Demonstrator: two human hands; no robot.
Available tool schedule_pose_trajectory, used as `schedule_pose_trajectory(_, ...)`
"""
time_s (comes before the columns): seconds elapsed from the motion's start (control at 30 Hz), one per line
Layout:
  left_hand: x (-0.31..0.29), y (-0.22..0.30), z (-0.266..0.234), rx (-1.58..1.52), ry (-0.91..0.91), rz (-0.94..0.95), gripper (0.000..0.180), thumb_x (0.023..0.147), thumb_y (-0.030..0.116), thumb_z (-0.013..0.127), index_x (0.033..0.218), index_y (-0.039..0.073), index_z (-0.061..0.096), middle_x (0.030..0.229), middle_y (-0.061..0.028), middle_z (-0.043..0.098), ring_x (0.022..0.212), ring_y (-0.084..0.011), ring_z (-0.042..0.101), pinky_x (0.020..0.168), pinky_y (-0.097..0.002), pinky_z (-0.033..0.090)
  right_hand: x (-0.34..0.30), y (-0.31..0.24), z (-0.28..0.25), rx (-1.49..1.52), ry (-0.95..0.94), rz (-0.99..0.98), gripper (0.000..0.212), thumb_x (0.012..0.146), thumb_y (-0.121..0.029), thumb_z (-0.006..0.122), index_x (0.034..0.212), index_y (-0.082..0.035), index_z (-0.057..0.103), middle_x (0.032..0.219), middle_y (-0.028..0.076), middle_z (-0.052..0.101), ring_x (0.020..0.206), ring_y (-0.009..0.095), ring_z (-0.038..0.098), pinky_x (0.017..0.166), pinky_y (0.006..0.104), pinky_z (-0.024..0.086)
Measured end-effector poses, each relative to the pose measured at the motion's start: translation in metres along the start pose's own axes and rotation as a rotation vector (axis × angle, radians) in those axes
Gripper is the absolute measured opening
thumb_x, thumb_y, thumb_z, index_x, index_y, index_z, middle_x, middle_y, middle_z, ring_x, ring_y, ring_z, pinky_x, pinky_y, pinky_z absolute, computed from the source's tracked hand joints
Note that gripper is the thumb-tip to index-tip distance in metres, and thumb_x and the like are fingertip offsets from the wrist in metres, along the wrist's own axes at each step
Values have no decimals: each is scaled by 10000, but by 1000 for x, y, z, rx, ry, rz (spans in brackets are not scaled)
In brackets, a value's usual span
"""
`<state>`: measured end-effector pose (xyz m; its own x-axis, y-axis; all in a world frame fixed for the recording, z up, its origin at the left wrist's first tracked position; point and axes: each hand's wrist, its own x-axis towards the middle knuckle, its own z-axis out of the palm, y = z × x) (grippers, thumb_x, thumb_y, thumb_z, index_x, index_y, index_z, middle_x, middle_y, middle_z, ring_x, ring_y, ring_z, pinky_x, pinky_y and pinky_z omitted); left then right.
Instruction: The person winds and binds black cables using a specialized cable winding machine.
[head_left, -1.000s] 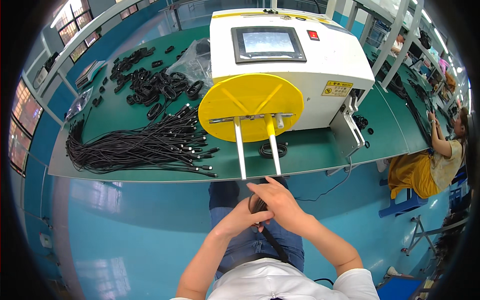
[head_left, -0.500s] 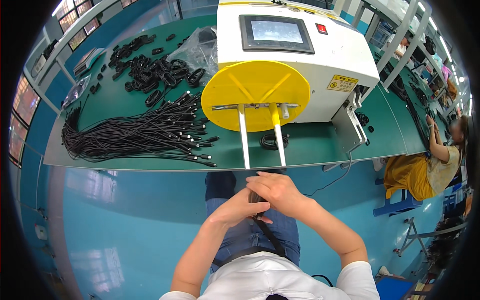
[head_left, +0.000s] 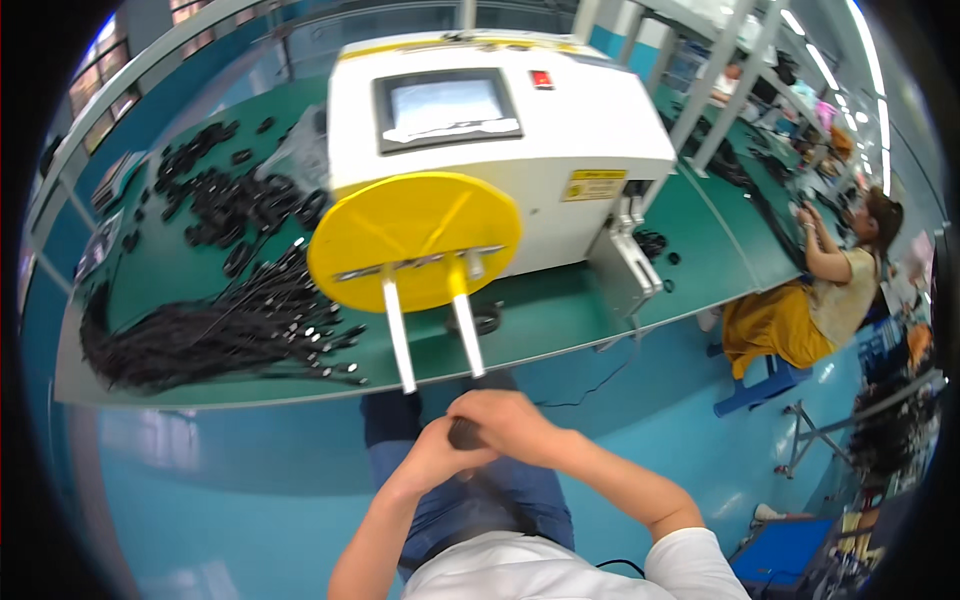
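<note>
Both of my hands meet above my lap, in front of the table edge, closed around a dark rounded object. My left hand wraps its near left side. From the right, my right hand covers its far side. A dark strap runs from below the hands toward my waist. Most of the object is hidden by the fingers, and motion blurs it, so its kind cannot be made out. Just beyond the hands, two rods stick out from the yellow disc of a white machine.
On the green table lie a bundle of black cables and a pile of coiled black cables. A dark coil rests behind the rods. At right, a person sits on a blue stool.
The view has turned right, so the machine and table sit further left and tilted. My hands stay together; the dark object shows more between them.
</note>
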<state>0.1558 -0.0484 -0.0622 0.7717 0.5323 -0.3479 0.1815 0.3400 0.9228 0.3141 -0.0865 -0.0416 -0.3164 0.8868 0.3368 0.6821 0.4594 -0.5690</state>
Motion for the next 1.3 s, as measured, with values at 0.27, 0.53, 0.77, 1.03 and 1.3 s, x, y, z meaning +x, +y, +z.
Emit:
schedule_pose_trajectory(0.27,-9,36,10,-773,50,197,387,771,27,639,1138,-22,529,1017,-141,588,849,-179,601,644,-267,495,-11,26,-30,1538,731,626,157,936,-149,516,1042,-33,518,1021,190,618,901,300,648,785,404,551)
schedule_pose_trajectory(0.53,-17,25,5,-130,251,345,338,858,89,592,1169,-26,529,1147,-144,544,930,-192,586,727,-296,508,-8,13,-33,1478,529,693,221,958,-165,474,1101,-2,519,1063,176,611,937,264,639,822,366,535)
schedule_pose_trajectory(0.77,-10,20,13,-168,403,417,170,948,94,473,1016,-24,574,1006,-125,592,921,-195,584,773,-308,506,-9,-3,-26,1406,340,647,265,954,-104,443,1183,5,523,1085,133,613,955,209,618,847,313,500)
schedule_pose_trajectory(1.03,-60,-18,-30,-456,825,555,267,980,281,442,903,33,502,760,-76,562,746,-189,606,766,-367,528,-41,9,-45,1248,557,650,155,959,-151,459,964,-34,560,901,72,593,749,138,546,568,214,449)
schedule_pose_trajectory(1.3,-204,-141,-168,-543,1312,651,224,985,297,433,950,88,504,695,20,477,634,-95,490,565,-246,457,-71,32,-100,1529,833,559,203,965,-234,479,907,-52,549,781,38,539,627,97,465,472,197,384)
